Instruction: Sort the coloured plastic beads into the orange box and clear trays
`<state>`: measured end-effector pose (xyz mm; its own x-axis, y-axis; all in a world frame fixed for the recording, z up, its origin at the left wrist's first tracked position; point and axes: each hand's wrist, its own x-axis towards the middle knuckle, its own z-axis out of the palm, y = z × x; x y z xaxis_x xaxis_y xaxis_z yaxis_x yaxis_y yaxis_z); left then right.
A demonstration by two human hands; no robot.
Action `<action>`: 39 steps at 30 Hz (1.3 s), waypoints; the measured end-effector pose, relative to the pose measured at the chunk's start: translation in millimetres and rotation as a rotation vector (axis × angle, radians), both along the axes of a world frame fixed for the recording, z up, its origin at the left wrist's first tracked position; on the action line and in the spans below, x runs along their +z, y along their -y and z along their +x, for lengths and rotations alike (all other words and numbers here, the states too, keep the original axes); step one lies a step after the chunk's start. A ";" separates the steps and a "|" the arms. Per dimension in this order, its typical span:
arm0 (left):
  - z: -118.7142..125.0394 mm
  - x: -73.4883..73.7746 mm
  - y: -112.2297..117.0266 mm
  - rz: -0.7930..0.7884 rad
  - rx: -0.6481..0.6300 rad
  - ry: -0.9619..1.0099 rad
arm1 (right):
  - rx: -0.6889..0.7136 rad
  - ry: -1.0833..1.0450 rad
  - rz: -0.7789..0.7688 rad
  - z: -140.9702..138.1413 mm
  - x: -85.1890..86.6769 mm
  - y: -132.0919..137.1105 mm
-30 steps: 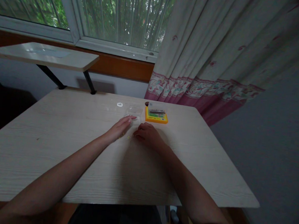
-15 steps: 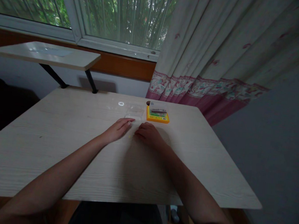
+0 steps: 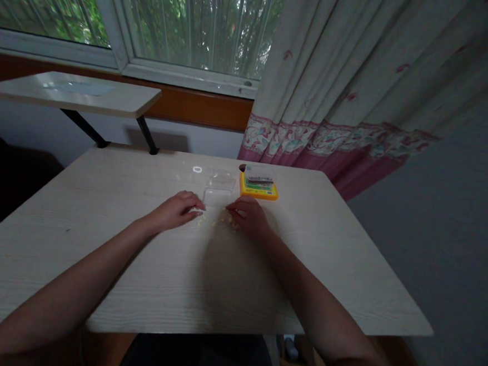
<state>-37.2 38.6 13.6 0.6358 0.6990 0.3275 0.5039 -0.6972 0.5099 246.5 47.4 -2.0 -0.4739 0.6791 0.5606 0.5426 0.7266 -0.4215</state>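
Several small pale-yellow pieces (image 3: pixel 225 218) lie scattered on the table between my two hands. My left hand (image 3: pixel 179 209) rests at the left of them, thumb and fingertips a little apart, with nothing visible between them. On the other side, my right hand (image 3: pixel 248 214) is bent over the pieces, its fingertips drawn together; whether a piece is in them is hidden. Just beyond the hands stands an open clear plastic box (image 3: pixel 204 196), its lid tilted up at the back.
A yellow box (image 3: pixel 263 195) with a clear cover stands behind my right hand. A small white ring-shaped item (image 3: pixel 197 169) lies at the back. The raised shelf (image 3: pixel 124 99) is at the left rear, and the curtain (image 3: pixel 314 138) hangs behind the table.
My hands have moved apart, the left one leftward and the right one slightly right. More of the yellow pieces now show between them, and the clear box is less covered.
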 end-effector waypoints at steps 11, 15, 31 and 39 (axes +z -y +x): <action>7.4 -10.8 -2.3 0.016 -0.031 -0.057 | -0.261 -0.124 -0.153 -11.3 -0.5 -4.5; 11.7 -11.9 0.4 0.024 -0.007 -0.053 | -0.286 -0.134 -0.213 -10.0 -2.3 -3.2; 14.7 -8.1 8.9 0.002 0.102 0.037 | -0.178 0.046 -0.231 0.8 0.0 5.6; 28.0 -6.5 -2.8 -0.050 0.256 0.185 | -0.107 0.032 -0.165 1.5 -1.2 4.9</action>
<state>-9.2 41.4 7.2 0.3703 0.8466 0.3823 0.5548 -0.5316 0.6399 247.9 42.5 -3.1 -0.4098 0.8080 0.4232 0.6280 0.5865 -0.5116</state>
